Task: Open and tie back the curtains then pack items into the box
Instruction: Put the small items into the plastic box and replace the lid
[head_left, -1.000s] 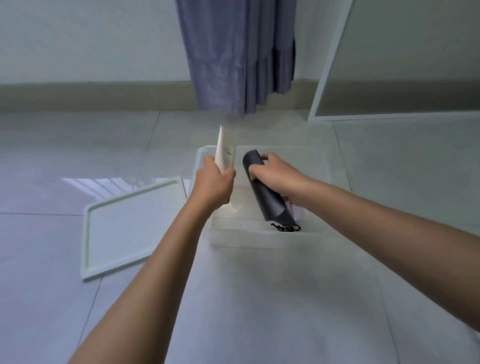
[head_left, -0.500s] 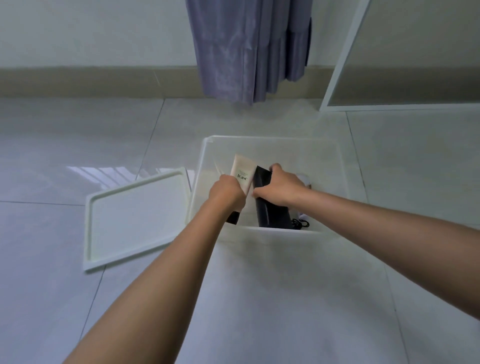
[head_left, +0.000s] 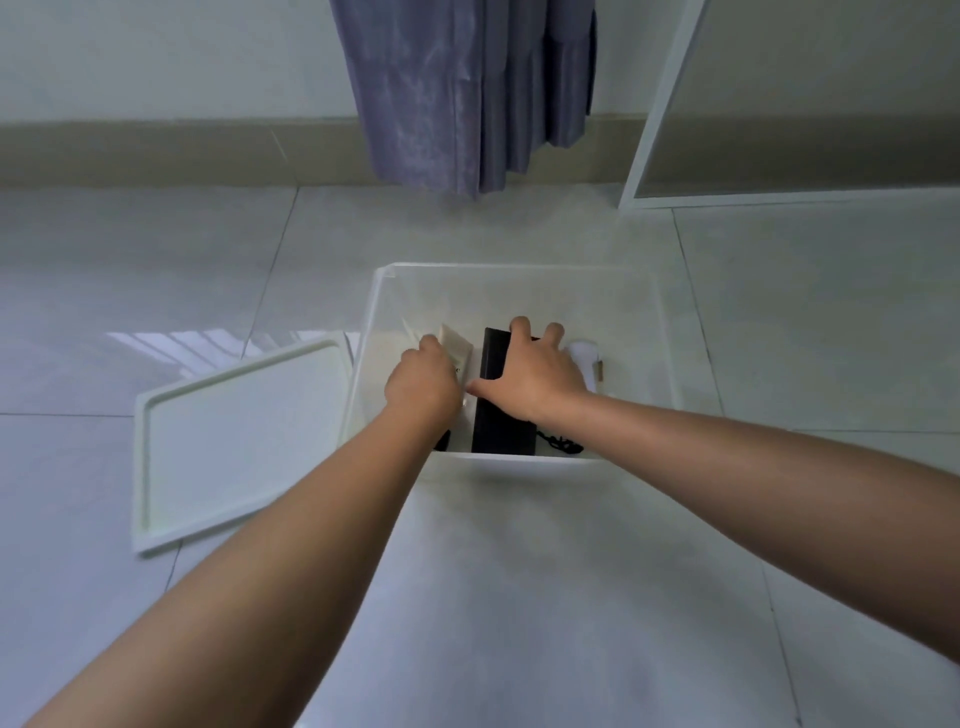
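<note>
Inside the clear, square plastic storage box on the pale tiled floor, both hands are setting items down near the bottom. The left hand is curling its fingers round a cream-coloured soft cosmetic tube, which is leaning against the box's left wall with its upper end poking out beyond the knuckles. The right hand is lying over a black, flat rectangular pouch in the middle of the box, thumb reaching toward the left hand and fingers draped past the pouch's far edge; whether it is gripping or merely pressing down I cannot tell from this angle. A black cord is trailing from the pouch's near end along the box's near wall. To the right of the pouch, inside the box, a white object is lying partly hidden by the right hand.

The main risk, as I judge it, is that the tube is sitting tilted rather than flat: if the left fingers are let go now, it may slide or topple onto the pouch. The cord could also be snagging on the fingers as the right hand is lifted out, dragging the pouch askew.

Left of the box, the white rectangular plastic lid is lying upturned on the floor. Beyond the box, the gathered purple fabric curtain is hanging against the wall.
</note>
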